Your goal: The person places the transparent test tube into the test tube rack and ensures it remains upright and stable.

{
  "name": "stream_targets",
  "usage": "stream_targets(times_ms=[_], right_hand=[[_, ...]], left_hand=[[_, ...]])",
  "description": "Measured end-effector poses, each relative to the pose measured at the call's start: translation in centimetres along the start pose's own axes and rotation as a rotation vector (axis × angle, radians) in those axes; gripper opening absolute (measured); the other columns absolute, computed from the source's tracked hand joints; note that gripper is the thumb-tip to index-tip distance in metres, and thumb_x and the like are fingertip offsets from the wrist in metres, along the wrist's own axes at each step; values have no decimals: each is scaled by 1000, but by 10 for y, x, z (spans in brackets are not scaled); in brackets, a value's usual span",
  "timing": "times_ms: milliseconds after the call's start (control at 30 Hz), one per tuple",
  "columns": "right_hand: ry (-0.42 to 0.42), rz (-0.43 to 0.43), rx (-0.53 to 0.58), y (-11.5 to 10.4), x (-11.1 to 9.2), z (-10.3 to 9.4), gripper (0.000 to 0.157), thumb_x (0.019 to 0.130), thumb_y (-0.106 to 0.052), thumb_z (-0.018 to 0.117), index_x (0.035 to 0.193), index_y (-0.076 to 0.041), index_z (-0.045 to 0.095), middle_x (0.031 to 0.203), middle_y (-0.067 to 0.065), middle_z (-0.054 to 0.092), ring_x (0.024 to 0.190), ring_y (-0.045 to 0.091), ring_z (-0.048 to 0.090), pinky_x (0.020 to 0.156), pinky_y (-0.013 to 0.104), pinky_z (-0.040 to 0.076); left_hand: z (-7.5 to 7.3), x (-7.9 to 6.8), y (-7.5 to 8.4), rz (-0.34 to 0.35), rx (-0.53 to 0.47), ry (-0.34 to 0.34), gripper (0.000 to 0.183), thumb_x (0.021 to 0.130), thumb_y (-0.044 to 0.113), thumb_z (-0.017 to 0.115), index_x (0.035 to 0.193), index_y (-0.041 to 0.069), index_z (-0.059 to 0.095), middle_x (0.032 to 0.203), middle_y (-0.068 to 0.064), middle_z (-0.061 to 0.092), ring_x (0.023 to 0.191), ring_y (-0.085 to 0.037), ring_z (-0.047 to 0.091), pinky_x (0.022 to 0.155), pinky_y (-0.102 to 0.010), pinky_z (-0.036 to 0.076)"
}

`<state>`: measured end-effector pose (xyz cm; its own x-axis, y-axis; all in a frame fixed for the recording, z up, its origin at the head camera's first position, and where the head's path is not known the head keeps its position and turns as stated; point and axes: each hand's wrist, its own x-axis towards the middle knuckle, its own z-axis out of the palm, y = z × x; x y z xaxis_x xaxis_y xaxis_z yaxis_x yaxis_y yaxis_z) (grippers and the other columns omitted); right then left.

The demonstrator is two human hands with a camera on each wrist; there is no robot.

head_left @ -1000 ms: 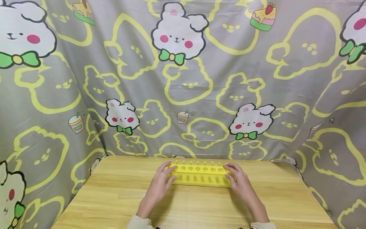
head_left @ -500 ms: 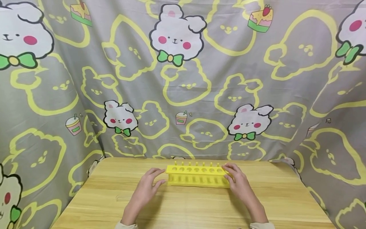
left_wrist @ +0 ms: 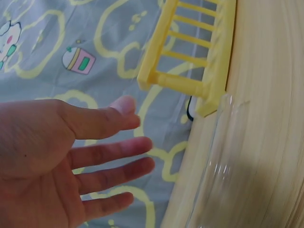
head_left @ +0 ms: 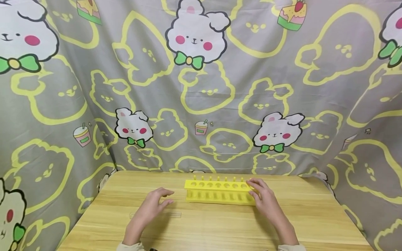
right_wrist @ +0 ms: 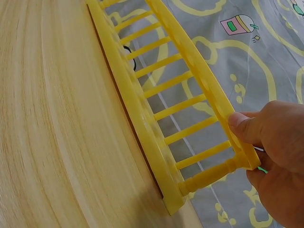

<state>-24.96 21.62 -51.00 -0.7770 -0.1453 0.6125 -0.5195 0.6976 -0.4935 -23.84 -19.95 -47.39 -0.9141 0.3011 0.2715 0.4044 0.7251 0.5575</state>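
A yellow test tube rack [head_left: 216, 188] stands on the table, with a row of round holes in its top and pegs along its back. My right hand [head_left: 264, 199] pinches the top plate at the rack's right end; in the right wrist view the thumb [right_wrist: 242, 124] lies on that plate. Off to the left, my left hand [head_left: 152, 205] hovers apart from the rack, holding nothing, its fingers spread and relaxed in the left wrist view. Below it lies a clear tube [head_left: 172, 214], hard to see against the wood and partly hidden by the left wrist.
The wooden table [head_left: 213, 230] reaches back to a grey curtain [head_left: 220, 104] printed with rabbits and yellow outlines. More of this curtain hangs at both sides. The rack sits near the table's back edge.
My left hand has let go of the rack's left end and moved left, toward the clear tube. The right hand keeps its grip, and the rack stays about where it was.
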Motion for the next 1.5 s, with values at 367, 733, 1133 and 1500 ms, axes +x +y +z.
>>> stream_targets(times_ms=[367,733,1133,1500], right_hand=[[3,-14,-19,0,2,-1,39,84,13,76,122,4,71,120,14,65,111,33,66,84,49,59],[-9,0,-4,2,0,2,41,84,14,75,124,4,70,121,14,64,112,36,65,86,50,58],[-29,18,-3,0,1,1,40,87,12,74,126,4,69,124,16,64,113,36,65,87,50,58],[-33,19,-2,-2,1,0,40,87,12,73,126,5,68,124,16,64,112,36,65,87,49,58]], left_hand=[[-4,-6,-14,15,13,-132,27,84,5,82,109,-3,75,106,-14,74,95,-36,68,82,-50,59],[3,-11,-20,3,69,-143,31,69,1,89,97,-2,76,94,-15,73,87,-33,69,79,-50,60],[8,-13,-26,-58,101,-164,28,65,-3,91,83,6,72,81,-2,61,77,-22,58,66,-34,52],[12,-12,-22,-54,139,-164,31,66,-4,90,83,10,69,82,0,60,77,-19,57,65,-33,51]])
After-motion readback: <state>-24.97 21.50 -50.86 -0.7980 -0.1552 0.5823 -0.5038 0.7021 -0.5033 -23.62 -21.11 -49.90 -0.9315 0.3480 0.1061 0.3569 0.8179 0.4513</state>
